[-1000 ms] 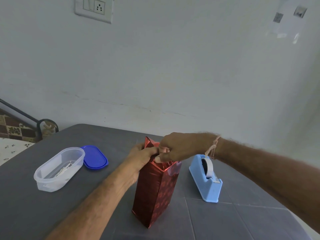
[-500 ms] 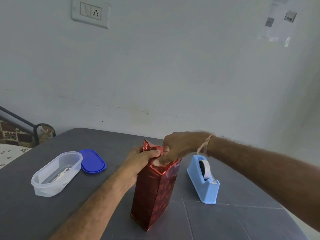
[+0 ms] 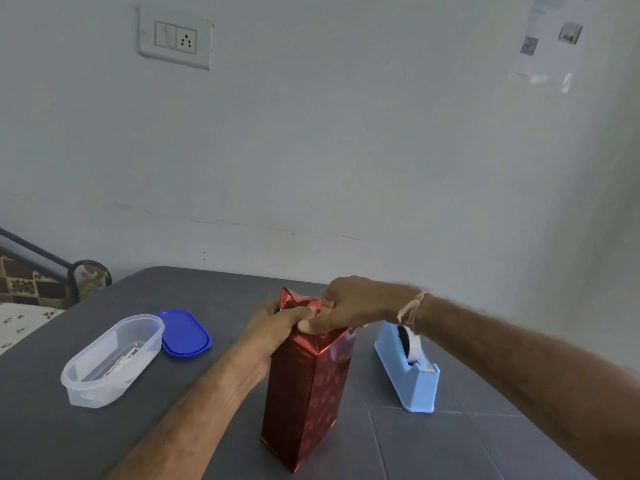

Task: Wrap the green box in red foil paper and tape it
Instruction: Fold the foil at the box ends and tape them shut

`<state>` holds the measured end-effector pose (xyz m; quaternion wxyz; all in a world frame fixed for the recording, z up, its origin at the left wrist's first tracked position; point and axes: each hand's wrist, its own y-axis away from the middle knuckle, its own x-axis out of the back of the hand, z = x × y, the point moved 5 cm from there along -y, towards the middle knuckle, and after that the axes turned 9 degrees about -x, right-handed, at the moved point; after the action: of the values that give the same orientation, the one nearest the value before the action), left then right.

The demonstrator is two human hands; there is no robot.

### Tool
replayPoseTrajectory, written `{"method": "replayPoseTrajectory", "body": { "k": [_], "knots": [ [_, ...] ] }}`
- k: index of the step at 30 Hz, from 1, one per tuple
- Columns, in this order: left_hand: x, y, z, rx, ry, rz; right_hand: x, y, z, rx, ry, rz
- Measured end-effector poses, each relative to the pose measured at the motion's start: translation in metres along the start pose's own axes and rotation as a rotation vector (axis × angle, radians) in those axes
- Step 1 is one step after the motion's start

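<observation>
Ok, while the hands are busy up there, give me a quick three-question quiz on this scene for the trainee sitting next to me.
1. True or false: the foil-wrapped box stands upright on the table.
2. Where is the light blue tape dispenser relative to the box? A) on the person's right of it. B) on the person's left of it. C) lying on top of it.
3. Fill in: the left hand and the right hand both grip the box at its ____ end.

Key: 1 true; 2 A; 3 top.
</observation>
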<state>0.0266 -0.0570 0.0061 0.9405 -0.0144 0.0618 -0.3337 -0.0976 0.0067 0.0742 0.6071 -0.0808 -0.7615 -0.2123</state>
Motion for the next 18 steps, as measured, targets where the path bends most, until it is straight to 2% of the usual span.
{"method": "replayPoseTrajectory", "body": {
  "k": [12,18],
  "knots": [
    [0.003,-0.009,-0.005,-0.007,-0.072,-0.046,0.001,0.012,0.011,0.052,-0.171,0.020],
    [0.006,-0.015,0.001,0.014,-0.161,-0.283,-0.010,0.010,0.042,0.081,-0.465,0.193]
  ]
}}
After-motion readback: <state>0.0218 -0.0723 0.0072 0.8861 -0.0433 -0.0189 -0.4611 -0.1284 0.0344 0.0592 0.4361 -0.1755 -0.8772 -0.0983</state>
